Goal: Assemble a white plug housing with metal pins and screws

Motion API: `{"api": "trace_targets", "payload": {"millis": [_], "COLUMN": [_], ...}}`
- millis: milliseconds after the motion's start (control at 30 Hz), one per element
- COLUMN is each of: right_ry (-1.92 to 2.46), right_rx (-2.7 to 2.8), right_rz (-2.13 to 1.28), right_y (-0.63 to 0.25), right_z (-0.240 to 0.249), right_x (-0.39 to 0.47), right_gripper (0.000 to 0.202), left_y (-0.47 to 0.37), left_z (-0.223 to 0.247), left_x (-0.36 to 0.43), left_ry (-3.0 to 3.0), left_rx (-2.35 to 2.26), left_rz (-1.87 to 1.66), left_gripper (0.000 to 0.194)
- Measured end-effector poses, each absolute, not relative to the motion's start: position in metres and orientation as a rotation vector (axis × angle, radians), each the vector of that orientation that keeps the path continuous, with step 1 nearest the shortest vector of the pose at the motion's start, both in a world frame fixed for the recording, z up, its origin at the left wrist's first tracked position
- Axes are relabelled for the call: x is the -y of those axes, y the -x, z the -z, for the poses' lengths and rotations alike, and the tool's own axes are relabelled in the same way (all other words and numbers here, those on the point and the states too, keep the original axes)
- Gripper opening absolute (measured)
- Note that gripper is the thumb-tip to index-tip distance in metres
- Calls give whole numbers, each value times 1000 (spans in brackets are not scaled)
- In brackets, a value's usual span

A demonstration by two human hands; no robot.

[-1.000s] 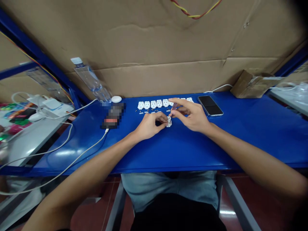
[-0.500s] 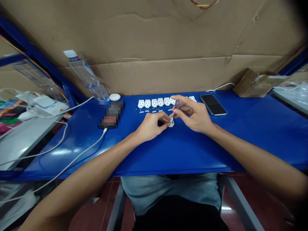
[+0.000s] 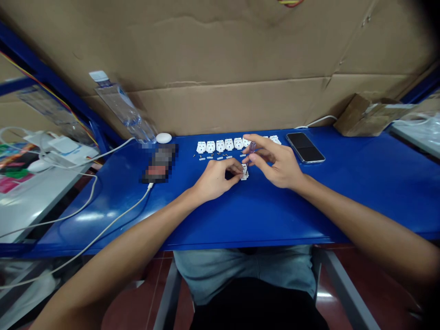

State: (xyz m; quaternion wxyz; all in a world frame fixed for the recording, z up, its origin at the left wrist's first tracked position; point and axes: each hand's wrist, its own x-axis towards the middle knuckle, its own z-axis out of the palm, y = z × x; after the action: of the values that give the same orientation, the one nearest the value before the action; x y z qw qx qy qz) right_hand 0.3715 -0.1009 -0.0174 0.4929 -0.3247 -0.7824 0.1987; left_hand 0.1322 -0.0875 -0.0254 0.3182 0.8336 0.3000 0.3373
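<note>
My left hand [image 3: 220, 178] is closed on a small white plastic part [image 3: 244, 172], pinching it against the blue table. In my right hand [image 3: 277, 162] is a small screwdriver with a clear purplish handle [image 3: 252, 147], gripped between thumb and fingers above that part. The screwdriver's tip is too small to make out. Behind the hands stands a row of similar white plastic parts [image 3: 220, 145], partly covered by my right hand. Small screws [image 3: 225, 155] and thin pale strips [image 3: 202, 159] lie just in front of the row.
A phone [image 3: 305, 147] lies right of my right hand, near a cardboard box [image 3: 366, 117]. On the left are a clear bottle [image 3: 125, 107], a white oval object [image 3: 163, 138] and a blurred-out device [image 3: 160, 162] with a white cable [image 3: 117, 221]. Cardboard [image 3: 220, 105] backs the table [image 3: 275, 220].
Both hands stay almost in place, still on the white part and the screwdriver. The fingers of my right hand have shifted slightly around the handle. The view has moved a little.
</note>
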Motion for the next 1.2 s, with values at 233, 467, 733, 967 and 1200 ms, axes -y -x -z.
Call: {"api": "trace_targets", "payload": {"millis": [233, 467, 733, 967, 1200], "right_ry": [758, 767, 734, 723, 782], "right_rx": [1862, 1840, 1871, 1879, 1842], "right_rz": [-377, -383, -481, -367, -308], "right_y": [-372, -370, -370, -367, -363], "right_z": [20, 20, 20, 19, 15], "right_x": [101, 101, 102, 103, 110], "right_gripper": [43, 43, 47, 44, 35], "left_y": [-131, -130, -131, -131, -131], "left_z": [24, 26, 23, 26, 27], "left_x": [88, 87, 88, 86, 86], "left_ry": [-2201, -2213, -2198, -2207, -2226], "left_rx": [-801, -795, -803, -792, -797], "left_rz": [-874, -875, -865, -878, -874], "left_gripper": [8, 11, 10, 9, 13]}}
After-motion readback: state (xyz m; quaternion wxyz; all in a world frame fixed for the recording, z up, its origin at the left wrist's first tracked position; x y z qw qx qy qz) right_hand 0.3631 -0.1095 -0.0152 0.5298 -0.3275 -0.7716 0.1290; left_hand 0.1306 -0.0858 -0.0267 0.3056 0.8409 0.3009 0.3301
